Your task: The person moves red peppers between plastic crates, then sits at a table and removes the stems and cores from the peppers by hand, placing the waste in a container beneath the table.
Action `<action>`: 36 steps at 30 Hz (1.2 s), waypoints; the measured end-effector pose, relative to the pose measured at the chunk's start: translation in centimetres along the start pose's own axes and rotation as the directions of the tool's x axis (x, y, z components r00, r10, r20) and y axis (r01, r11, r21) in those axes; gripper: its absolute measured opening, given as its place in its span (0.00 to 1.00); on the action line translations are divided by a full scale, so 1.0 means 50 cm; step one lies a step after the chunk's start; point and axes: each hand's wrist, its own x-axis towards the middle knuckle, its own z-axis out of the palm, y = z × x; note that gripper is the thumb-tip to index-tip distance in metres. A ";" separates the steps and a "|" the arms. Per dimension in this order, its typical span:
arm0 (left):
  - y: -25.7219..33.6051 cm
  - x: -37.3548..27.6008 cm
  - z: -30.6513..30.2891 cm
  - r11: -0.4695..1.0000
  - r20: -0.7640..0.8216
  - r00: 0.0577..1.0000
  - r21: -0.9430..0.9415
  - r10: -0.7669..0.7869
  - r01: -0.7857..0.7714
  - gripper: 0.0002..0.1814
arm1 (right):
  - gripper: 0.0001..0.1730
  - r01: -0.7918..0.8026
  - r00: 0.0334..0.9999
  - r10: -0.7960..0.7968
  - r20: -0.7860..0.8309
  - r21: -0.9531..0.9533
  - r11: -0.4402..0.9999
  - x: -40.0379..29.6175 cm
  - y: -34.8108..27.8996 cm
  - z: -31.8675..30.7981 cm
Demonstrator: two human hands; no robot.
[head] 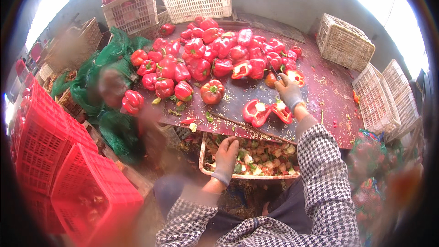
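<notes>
My left hand (226, 155), gloved, hangs with bent fingers over a tray (202, 164) of pepper cores and scraps (271, 157). Its palm side is hidden, and nothing shows in its fingers. On the tabletop, my gloved right hand (288, 91) grips what looks like a small knife (273, 69), its thin blade pointing away towards the pepper pile. Just below that hand lie two cut red bell pepper halves (253, 115) (283, 114) with pale cores. Another cut pepper (297, 77) sits beside its fingers. A whole red bell pepper (212, 92) stands apart, left of centre.
A large heap of red bell peppers (219, 46) covers the table's (329, 103) far middle. Plastic crates stand behind (197, 0) and at right (344, 41). Green netting (118, 133) hangs at the left edge, near red crates (99, 192). Filled mesh bags (368, 157) stand at right.
</notes>
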 end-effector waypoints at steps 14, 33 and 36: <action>0.014 -0.022 0.018 0.999 0.062 0.998 0.044 -0.026 0.024 0.19 | 0.25 -0.073 0.974 0.000 0.225 0.317 0.946 -0.246 0.038 -0.062; 0.036 -0.031 0.006 0.996 0.061 0.995 0.037 -0.078 0.076 0.18 | 0.18 0.315 0.931 -0.365 -0.023 0.557 0.768 -0.089 -0.016 -0.065; 0.034 -0.032 0.016 0.995 0.118 0.990 0.071 -0.080 0.072 0.17 | 0.17 0.287 0.922 -0.301 0.244 0.093 0.953 -0.012 0.161 0.004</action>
